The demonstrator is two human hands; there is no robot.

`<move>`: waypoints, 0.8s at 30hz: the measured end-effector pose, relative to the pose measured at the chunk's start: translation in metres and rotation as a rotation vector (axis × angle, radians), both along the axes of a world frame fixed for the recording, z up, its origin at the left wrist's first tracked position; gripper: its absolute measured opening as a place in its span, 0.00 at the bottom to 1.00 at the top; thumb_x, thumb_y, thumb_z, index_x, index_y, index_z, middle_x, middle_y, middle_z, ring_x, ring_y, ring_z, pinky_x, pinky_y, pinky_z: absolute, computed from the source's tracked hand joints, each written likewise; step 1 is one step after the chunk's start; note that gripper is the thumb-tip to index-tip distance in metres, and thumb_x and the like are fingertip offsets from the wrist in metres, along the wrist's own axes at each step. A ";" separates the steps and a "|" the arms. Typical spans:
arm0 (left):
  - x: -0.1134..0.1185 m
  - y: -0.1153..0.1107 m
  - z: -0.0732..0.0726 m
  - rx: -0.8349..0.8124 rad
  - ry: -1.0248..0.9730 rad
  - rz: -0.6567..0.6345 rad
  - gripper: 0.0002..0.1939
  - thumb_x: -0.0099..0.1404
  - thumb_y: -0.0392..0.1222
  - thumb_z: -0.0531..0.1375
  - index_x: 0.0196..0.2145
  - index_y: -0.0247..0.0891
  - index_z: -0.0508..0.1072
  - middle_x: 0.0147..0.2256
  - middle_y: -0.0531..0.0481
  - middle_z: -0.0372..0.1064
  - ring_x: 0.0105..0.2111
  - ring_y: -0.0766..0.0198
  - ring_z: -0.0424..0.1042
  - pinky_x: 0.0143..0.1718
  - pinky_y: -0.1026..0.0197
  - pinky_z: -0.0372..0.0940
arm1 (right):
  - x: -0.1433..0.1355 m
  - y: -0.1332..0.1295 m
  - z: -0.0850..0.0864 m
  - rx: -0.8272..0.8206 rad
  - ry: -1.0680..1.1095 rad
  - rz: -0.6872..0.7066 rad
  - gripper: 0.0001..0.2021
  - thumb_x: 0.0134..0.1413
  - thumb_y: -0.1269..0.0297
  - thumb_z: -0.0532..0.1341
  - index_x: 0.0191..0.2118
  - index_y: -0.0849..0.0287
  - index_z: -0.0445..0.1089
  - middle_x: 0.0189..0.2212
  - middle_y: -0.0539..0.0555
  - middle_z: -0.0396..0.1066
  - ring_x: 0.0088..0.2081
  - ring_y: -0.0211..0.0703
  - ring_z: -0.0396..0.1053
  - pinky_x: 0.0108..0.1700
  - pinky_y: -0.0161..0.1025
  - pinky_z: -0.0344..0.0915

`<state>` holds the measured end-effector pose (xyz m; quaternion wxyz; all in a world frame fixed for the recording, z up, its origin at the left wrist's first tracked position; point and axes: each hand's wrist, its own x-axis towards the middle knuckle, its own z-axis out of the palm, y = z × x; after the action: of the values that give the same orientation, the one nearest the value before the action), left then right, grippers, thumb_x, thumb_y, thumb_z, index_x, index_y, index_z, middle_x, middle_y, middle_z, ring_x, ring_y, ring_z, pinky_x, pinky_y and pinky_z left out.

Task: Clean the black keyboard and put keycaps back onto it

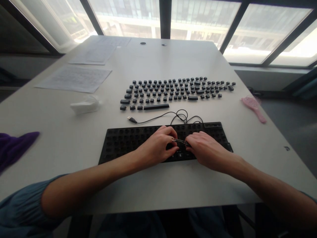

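Observation:
A black keyboard (128,140) lies near the table's front edge, most of its keycaps off and a few still on near the lower right. Above it, a thin metal wire keycap puller (180,141) stretches between my two hands. My left hand (160,143) pinches the left end between thumb and fingers. The other end is in my right hand (204,147), whose curled fingers hide part of it. Loose black keycaps (172,89) stand in rows behind the keyboard, with the long spacebar (156,106) in front.
A black USB cable (158,116) loops behind the keyboard. Crumpled clear plastic (86,105), printed sheets (76,77) and a purple cloth (17,145) lie on the left. A pink hairbrush (255,107) rests by the right table edge. Windows stand beyond the table.

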<state>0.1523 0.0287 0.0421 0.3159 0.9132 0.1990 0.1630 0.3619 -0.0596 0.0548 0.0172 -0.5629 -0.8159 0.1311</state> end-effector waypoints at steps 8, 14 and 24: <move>0.000 0.000 -0.001 -0.010 -0.008 -0.033 0.05 0.66 0.37 0.64 0.32 0.36 0.78 0.42 0.46 0.71 0.44 0.58 0.68 0.46 0.56 0.68 | 0.001 -0.001 -0.001 0.012 -0.005 -0.003 0.08 0.65 0.72 0.61 0.33 0.59 0.65 0.31 0.54 0.73 0.36 0.47 0.70 0.40 0.41 0.55; 0.002 0.002 -0.003 0.020 0.009 -0.053 0.06 0.66 0.35 0.64 0.30 0.36 0.78 0.42 0.46 0.71 0.44 0.58 0.67 0.45 0.56 0.68 | 0.000 -0.001 0.000 0.006 0.004 -0.006 0.08 0.64 0.72 0.61 0.32 0.59 0.65 0.31 0.54 0.73 0.36 0.46 0.70 0.40 0.41 0.55; 0.003 0.003 -0.003 0.003 0.010 -0.026 0.02 0.62 0.34 0.66 0.32 0.36 0.76 0.43 0.46 0.70 0.45 0.57 0.69 0.48 0.54 0.69 | 0.000 -0.001 -0.002 -0.006 0.020 -0.031 0.08 0.64 0.72 0.61 0.32 0.59 0.65 0.31 0.54 0.73 0.36 0.46 0.70 0.41 0.41 0.58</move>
<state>0.1553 0.0321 0.0386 0.3157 0.9170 0.1883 0.1547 0.3617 -0.0601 0.0528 0.0259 -0.5740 -0.8065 0.1389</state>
